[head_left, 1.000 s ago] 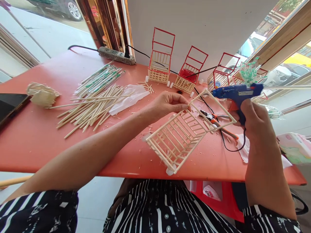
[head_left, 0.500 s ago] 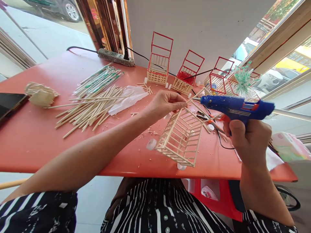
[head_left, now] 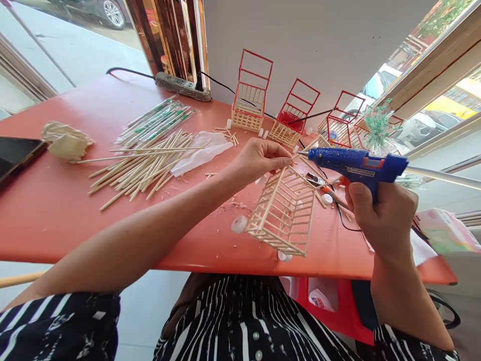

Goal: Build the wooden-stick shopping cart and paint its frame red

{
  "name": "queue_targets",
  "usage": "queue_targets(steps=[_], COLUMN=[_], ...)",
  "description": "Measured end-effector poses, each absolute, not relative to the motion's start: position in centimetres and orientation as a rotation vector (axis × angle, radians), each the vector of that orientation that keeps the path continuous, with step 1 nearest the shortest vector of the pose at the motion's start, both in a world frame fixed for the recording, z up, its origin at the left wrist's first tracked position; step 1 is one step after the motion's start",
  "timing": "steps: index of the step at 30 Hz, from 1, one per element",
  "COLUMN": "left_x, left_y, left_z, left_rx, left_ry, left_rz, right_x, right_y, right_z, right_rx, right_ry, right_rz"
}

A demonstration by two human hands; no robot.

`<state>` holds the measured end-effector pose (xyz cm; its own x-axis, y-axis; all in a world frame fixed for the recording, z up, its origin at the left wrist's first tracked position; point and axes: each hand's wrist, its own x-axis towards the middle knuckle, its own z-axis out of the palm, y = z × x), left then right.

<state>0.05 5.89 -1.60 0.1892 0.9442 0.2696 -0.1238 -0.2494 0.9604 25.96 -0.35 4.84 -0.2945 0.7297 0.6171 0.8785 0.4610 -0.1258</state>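
Head view: left hand (head_left: 263, 158) is over mid-bench, thumb and fingertips pinching the upper end of the stick frame (head_left: 270, 205). Right hand (head_left: 381, 213) is wrapped round the grip of the blue glue gun (head_left: 353, 163), barrel pointing left; can't tell if the trigger is squeezed. Nozzle tip is just beside the left fingertips, at the frame's upper end; contact with the wood not clear.

Frame is tilted, slatted, open-sided, its lower end close to the near edge of the bench (head_left: 180, 235), right of centre. White discs sit by its lower corners, one per side: left disc (head_left: 239, 224), near disc (head_left: 284, 256); can't tell if they're fixed on. Pliers (head_left: 332, 196) with orange handles lie behind the frame, below the gun, partly hidden.

Left half of bench: loose stick pile (head_left: 131, 175), partly over a white sheet (head_left: 205, 150); wrapped packets (head_left: 156, 123) beyond it. Tan bundle (head_left: 67, 143) towards the left edge, dark flat device (head_left: 18, 158) at that edge. Power strip (head_left: 183, 86) on the far edge. Red-topped stick models along the far edge: left model (head_left: 248, 108), next model (head_left: 288, 120), more to the right. Wood crumbs scattered mid-bench.
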Motion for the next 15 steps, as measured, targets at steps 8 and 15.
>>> queue_targets(steps=[8,15], left_x=[0.08,0.03], left_y=[5.71,5.81], left_z=[-1.26,-1.45], left_rx=[1.422,1.430], left_ry=[0.870,0.860], left_rz=[1.272,1.278], right_x=[26.05,26.37], right_y=[-0.65,-0.69], right_z=[5.25,5.17], right_rx=[-1.330,-1.334], right_ry=[-2.111,-2.099], right_rz=[-0.325,-0.306])
